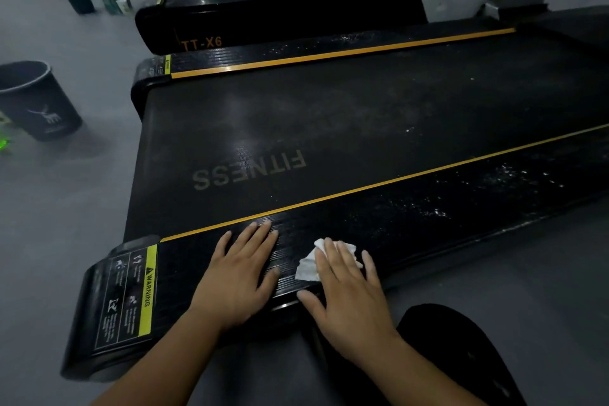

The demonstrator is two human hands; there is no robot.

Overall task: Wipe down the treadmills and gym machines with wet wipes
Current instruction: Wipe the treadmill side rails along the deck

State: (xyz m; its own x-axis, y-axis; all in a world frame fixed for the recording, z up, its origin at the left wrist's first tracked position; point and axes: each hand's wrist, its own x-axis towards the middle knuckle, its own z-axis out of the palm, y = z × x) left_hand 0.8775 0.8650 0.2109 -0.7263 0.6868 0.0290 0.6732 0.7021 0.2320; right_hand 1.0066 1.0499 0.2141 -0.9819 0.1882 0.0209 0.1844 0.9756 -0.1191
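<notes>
Grey floor holds the treadmill; on its near side rail the flat right hand presses the white wipe, the left hand lies flat beside it, and white dust waits farther along toward the rail's right end.

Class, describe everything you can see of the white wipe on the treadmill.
The wipe is a white sheet, thin and cloth-like, crumpled and creased. It lies on the near treadmill's ribbed black side rail, close to its outer edge. The right hand presses it down with straight fingers, covering its middle; its edges show left of the hand and between the fingertips. The left hand rests apart from it.
</notes>
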